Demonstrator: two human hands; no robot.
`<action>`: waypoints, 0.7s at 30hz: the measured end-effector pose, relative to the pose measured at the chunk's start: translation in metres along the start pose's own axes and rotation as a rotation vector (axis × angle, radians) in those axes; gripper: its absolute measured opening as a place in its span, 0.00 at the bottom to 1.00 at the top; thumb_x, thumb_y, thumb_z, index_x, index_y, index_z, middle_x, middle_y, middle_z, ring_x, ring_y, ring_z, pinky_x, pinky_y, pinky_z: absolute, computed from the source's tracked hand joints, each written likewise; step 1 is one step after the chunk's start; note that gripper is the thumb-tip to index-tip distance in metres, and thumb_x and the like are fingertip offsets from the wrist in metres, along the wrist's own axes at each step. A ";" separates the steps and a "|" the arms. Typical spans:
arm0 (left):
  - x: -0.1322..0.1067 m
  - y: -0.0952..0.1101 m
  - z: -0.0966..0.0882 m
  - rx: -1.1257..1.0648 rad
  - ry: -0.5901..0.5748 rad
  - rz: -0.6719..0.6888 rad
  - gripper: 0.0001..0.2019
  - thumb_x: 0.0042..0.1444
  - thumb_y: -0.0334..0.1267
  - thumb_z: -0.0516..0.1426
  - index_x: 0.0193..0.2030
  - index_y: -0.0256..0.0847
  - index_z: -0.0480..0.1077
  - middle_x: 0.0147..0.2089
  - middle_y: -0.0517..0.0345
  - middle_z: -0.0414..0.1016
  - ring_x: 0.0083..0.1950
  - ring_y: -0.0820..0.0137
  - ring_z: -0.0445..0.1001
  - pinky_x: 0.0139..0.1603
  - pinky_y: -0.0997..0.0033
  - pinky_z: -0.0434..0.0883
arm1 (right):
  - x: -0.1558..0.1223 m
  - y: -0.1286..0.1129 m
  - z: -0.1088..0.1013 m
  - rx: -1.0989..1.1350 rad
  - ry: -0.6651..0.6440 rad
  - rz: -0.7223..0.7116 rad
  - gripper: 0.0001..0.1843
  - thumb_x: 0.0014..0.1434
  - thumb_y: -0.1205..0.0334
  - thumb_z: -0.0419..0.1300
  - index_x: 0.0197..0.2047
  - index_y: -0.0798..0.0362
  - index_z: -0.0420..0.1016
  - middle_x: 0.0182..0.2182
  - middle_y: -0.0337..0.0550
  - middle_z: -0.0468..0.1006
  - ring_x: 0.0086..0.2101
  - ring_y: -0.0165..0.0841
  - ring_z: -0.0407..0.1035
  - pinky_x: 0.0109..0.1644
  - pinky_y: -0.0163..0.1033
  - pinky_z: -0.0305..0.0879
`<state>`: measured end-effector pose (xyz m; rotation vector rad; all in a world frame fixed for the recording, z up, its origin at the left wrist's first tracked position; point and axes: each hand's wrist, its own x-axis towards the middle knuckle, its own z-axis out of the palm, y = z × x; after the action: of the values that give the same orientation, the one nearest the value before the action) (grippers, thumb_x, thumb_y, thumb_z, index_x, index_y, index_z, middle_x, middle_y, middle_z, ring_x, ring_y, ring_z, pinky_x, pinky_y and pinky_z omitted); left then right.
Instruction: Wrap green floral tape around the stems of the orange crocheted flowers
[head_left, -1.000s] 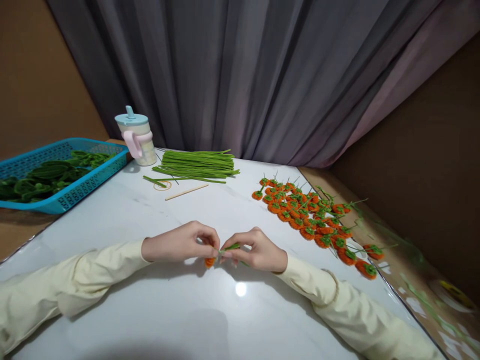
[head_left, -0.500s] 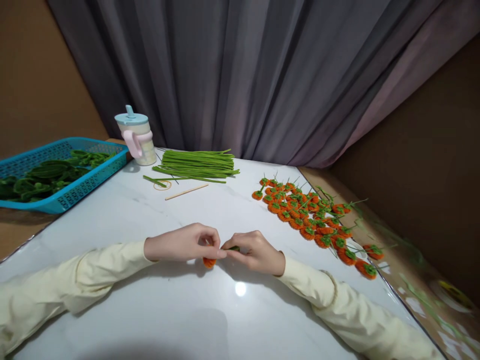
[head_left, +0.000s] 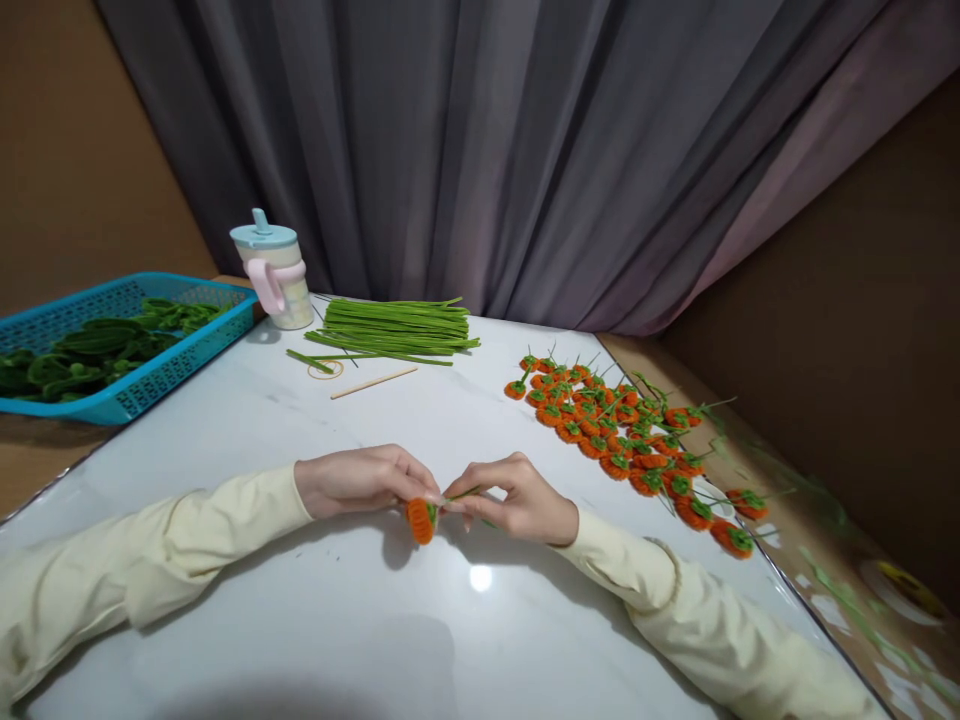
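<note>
My left hand (head_left: 358,480) and my right hand (head_left: 508,498) meet just above the white table (head_left: 315,600), near its middle. Between them is a small orange pumpkin (head_left: 421,521) made of fuzzy wire, with a green top. My left fingers pinch it from the left. My right fingers are closed on the thin green stem (head_left: 466,493) that sticks out of it to the right.
Several finished orange pumpkins (head_left: 630,440) lie at the right. A bundle of green stems (head_left: 397,328), a wooden stick (head_left: 373,382) and a lidded cup (head_left: 274,272) sit at the back. A blue basket (head_left: 180,350) of green leaves stands far left. A grey curtain hangs behind.
The pumpkin has turned and now shows more fully below my fingertips. My right hand has shifted slightly right and lifted its fingers along the stem.
</note>
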<state>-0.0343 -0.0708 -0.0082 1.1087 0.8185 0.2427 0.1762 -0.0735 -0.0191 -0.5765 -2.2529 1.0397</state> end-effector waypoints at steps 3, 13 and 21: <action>0.005 -0.003 -0.003 -0.098 -0.036 -0.049 0.11 0.40 0.41 0.64 0.25 0.34 0.74 0.26 0.56 0.75 0.30 0.70 0.70 0.39 0.70 0.66 | -0.002 0.005 0.003 -0.189 0.062 -0.206 0.13 0.64 0.62 0.52 0.36 0.58 0.76 0.24 0.47 0.78 0.25 0.29 0.71 0.33 0.33 0.69; -0.012 0.002 0.010 1.268 0.447 0.593 0.20 0.51 0.52 0.61 0.43 0.40 0.66 0.47 0.51 0.72 0.57 0.53 0.63 0.55 0.55 0.58 | 0.002 0.016 0.008 0.161 0.138 0.289 0.12 0.56 0.56 0.61 0.32 0.58 0.77 0.19 0.40 0.77 0.19 0.27 0.69 0.25 0.29 0.66; -0.010 -0.006 0.014 1.352 0.462 0.670 0.07 0.61 0.34 0.52 0.33 0.38 0.69 0.33 0.57 0.74 0.54 0.59 0.67 0.53 0.59 0.59 | 0.004 0.020 0.010 0.314 0.091 0.303 0.15 0.54 0.54 0.63 0.35 0.59 0.77 0.20 0.40 0.77 0.22 0.28 0.71 0.29 0.31 0.67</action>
<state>-0.0325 -0.0886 -0.0060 2.6779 0.9916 0.5452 0.1694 -0.0645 -0.0382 -0.8235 -1.9076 1.4516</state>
